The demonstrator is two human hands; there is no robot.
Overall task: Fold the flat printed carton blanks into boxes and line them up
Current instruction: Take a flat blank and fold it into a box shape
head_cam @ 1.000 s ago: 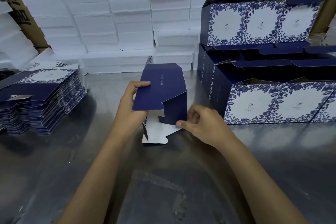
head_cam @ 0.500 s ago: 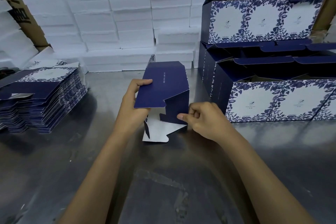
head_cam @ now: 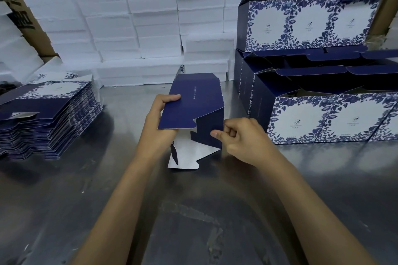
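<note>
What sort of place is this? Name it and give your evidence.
Probably a packing workshop or warehouse: a stack of flat carton blanks, rows of folded printed boxes, and piles of white foam pieces on a metal table.

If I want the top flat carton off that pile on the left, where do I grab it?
Take the top blank of the stack of flat carton blanks by its right-hand edge, coming from the right, over the bare table. That edge faces open space, and the blank lies flat, so fingers can probably slip under and lift it.
</note>
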